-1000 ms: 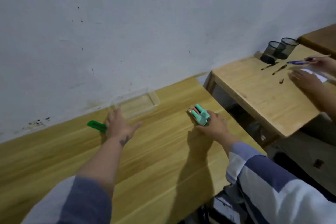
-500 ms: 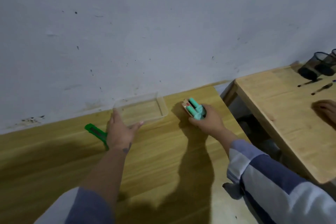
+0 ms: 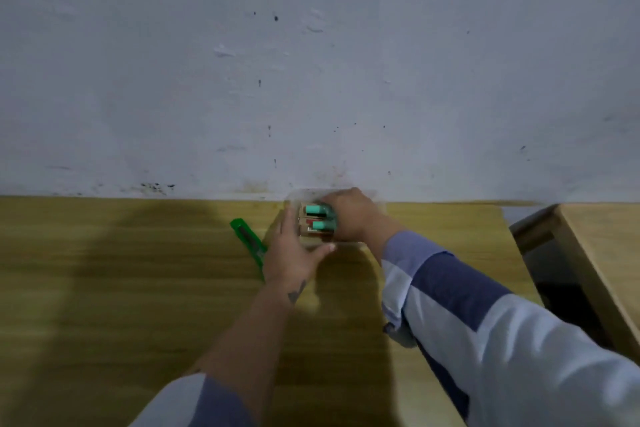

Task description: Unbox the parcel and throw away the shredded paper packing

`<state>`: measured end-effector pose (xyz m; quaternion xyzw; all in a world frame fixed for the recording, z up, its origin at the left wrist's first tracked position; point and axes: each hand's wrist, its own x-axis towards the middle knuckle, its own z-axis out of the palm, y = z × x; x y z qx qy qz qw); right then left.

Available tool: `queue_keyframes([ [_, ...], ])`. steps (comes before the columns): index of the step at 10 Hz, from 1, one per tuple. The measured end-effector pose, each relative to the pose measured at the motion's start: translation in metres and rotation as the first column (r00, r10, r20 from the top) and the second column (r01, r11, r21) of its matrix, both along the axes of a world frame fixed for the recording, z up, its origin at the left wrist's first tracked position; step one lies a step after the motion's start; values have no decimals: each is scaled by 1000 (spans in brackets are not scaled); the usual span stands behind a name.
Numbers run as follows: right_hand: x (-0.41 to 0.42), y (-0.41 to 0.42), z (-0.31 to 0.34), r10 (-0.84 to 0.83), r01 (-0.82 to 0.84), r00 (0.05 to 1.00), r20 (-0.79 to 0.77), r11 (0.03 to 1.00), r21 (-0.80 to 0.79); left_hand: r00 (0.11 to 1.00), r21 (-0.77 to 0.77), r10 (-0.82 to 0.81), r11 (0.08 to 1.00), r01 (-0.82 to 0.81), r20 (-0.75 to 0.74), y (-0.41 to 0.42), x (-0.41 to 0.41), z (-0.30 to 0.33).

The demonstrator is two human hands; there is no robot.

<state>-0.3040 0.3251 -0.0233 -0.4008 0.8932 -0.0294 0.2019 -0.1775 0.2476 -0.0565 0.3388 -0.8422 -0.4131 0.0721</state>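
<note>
A small pack of teal items on brown card is in my right hand, which grips it over a clear plastic tray standing against the wall. My left hand rests at the tray's near left corner, thumb along its front edge, fingers apart. Both hands hide most of the tray. I see no parcel and no shredded paper.
A green utility knife lies on the wooden table just left of my left hand. A second wooden table stands to the right across a dark gap. The white wall runs along the table's far edge.
My right hand has carried the teal pack left from the table top to over the clear tray. My left hand stays at the tray. The view has swung left.
</note>
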Motion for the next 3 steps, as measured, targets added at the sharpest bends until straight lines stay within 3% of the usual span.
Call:
queue_keyframes([
  [2,0,5,-4,-21,22,1000,21,998,-56,997,18,-51,999,50,61,-1,0,8],
  [3,1,10,9,-101,115,989,104,984,-138,993,43,-93,995,90,75,-1,0,18],
])
